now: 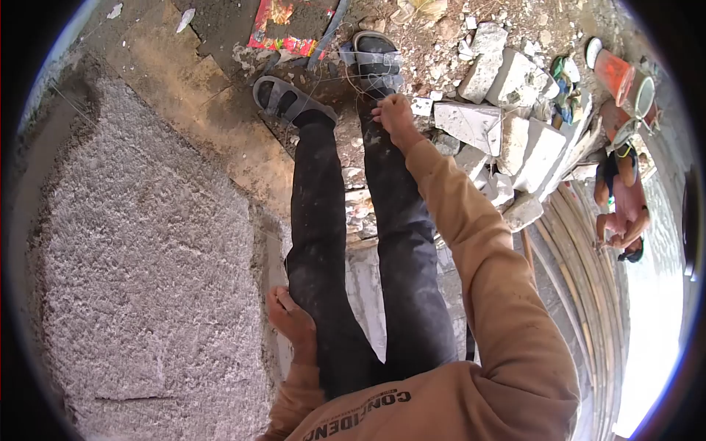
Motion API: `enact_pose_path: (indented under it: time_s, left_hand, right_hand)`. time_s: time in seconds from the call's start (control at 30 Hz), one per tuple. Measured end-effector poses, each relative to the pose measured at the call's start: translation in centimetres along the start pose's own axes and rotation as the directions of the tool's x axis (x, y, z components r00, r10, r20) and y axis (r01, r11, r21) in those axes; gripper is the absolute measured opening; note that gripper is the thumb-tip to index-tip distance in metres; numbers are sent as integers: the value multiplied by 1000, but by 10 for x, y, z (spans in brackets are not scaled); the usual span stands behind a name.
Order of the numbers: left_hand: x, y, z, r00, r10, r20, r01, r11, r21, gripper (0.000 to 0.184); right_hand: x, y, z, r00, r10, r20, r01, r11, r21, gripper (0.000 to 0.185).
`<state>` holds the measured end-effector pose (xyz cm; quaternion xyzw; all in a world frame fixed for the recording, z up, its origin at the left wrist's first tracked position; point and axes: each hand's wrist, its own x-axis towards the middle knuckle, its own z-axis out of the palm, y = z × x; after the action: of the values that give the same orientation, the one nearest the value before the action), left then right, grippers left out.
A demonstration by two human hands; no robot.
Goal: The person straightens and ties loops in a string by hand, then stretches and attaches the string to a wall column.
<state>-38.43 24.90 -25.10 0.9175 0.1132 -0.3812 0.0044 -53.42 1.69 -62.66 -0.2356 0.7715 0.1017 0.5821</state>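
Note:
My right hand (397,120) reaches down to my right shin, just above the sandal (377,55). Its fingers are pinched together, and a thin wire (358,82) loops around the sandals beside the fingertips. Low beside my left thigh, my left hand (290,316) has its fingers curled near the edge of the rough plastered surface (154,257). Whatever it might hold is hidden. The other sandal (287,99) rests by a stained brown board (191,95), with thin strands crossing near it.
Broken concrete blocks (471,128) are heaped right of my feet. Beyond them are buckets (614,76) and a crouching person (625,195). Long curved poles (581,257) run along the right. A red printed sack (283,44) lies by grey mortar at the top.

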Motion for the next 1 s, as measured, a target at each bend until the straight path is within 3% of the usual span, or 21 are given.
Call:
enact_pose_path:
  time_s: [0.1, 0.17, 0.23, 0.27, 0.3, 0.33, 0.4, 0.43, 0.57, 0.67, 0.7, 0.73, 0.83, 0.87, 0.93, 1.0]
  left_hand:
    - [2, -9, 2, 1000, 7, -6, -7, 1000, -15, 25]
    - [2, -11, 2, 1000, 6, -10, -6, 1000, -24, 25]
    - [3, -3, 1, 1000, -4, -10, 4, 1000, -25, 26]
    - [4, -2, 2, 1000, -5, -7, 5, 1000, -23, 26]
    - [4, -2, 1, 1000, -8, -3, 8, 1000, -19, 26]
    - [5, -2, 0, 1000, -12, 1, 12, 1000, -13, 27]
    - [6, 0, -2, 1000, -18, 15, 18, 1000, -24, 27]
    - [5, 1, -1, 1000, -20, 25, 20, 999, -35, 27]
    - [6, 0, 2, 999, -28, 15, 29, 998, -52, 27]
    - [8, -4, -2, 1000, -13, 15, 14, 999, -43, 27]
    - [9, -4, -2, 1000, -5, 11, 6, 999, -44, 26]
    - [8, -5, -1, 1000, -1, 15, 2, 999, -38, 26]
    - [7, -12, 0, 1000, -22, 8, 22, 998, -51, 25]
    - [7, -11, 0, 1000, -30, 7, 30, 999, -45, 25]
    - [6, -2, 0, 999, -42, 8, 42, 998, -35, 26]
    - [8, 2, -1, 999, -46, 19, 46, 999, -28, 26]
  right_hand:
    - [70, 11, -29, 958, 200, -206, -123, 934, 335, 31]
    - [111, -5, -66, 913, 184, -365, -251, 957, -146, 37]
    - [128, -44, -75, 743, 161, -649, -416, 872, -260, 55]
    - [135, -53, -91, 892, -8, -451, -324, 685, -652, 47]
    - [140, -62, -106, 964, -193, -185, -142, 219, -965, 40]
    - [147, -71, -121, 936, -343, 73, 3, -201, -980, 33]
    - [136, -88, -133, 847, -446, 290, 120, -372, -921, 22]
    - [120, -101, -128, 837, -472, 277, 82, -393, -916, 17]
    - [199, -74, -129, 912, -382, 149, 114, -113, -987, 14]
    - [124, -81, -110, 994, 13, 112, 111, 44, -993, 33]
    - [124, -67, -114, 989, -12, 147, 146, -50, -988, 30]
    - [102, -66, -113, 990, -55, 127, 126, -18, -992, 31]
    - [75, -53, -104, 933, -354, -63, -7, 158, -987, 33]
    - [78, -57, -99, 887, -442, -136, -3, 289, -957, 32]
    - [79, -77, -88, 757, -612, -229, 155, 508, -847, 31]
    - [60, -112, -63, 620, -760, -198, 505, 579, -640, 31]
